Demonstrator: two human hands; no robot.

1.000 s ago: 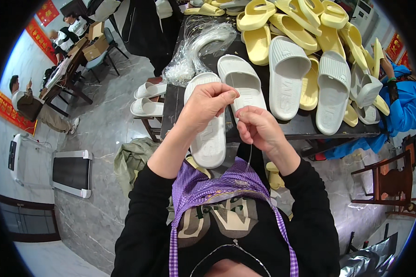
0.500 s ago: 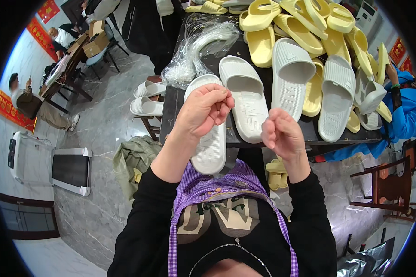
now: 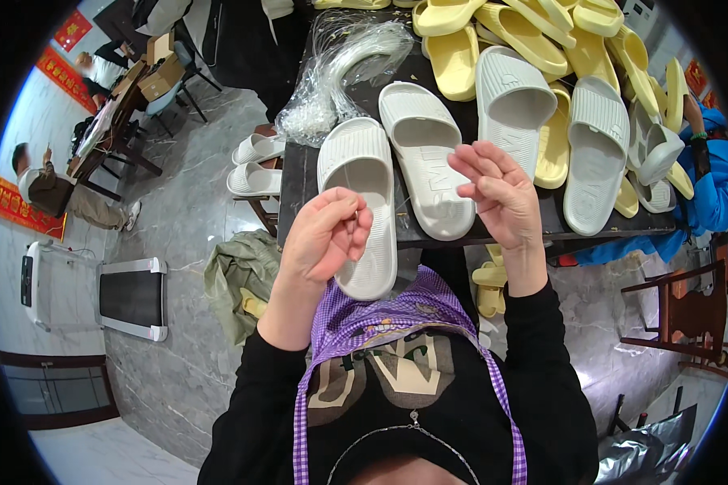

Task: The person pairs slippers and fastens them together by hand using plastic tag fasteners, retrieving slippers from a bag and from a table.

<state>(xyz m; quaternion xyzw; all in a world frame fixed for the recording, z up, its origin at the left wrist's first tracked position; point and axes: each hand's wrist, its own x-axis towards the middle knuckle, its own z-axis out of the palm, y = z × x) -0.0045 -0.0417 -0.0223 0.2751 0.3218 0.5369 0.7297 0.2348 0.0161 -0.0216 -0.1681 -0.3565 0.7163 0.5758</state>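
My left hand (image 3: 329,236) is closed in a pinch over the lower part of a light grey slide sandal (image 3: 364,149). A faint thin line shows near its fingertips, but what they hold is too fine to make out. My right hand (image 3: 503,192) is raised near the toe end of a second grey slide (image 3: 429,182); its thumb and a finger are pinched and the other fingers half stretched. Whether anything is in that pinch is hidden. A third grey slide (image 3: 514,89) and a fourth (image 3: 597,153) lie to the right on the black table (image 3: 299,194).
Yellow slides (image 3: 453,61) are heaped at the far right of the table. A bundle of clear plastic strands (image 3: 323,89) lies at its far left. White slides (image 3: 255,179) rest on a stool left of the table. At right, a person's blue sleeve (image 3: 708,186) shows.
My left hand has come down and toward me, off the grey slide's strap. My right hand has risen slightly, its fingers loosening from a tighter curl.
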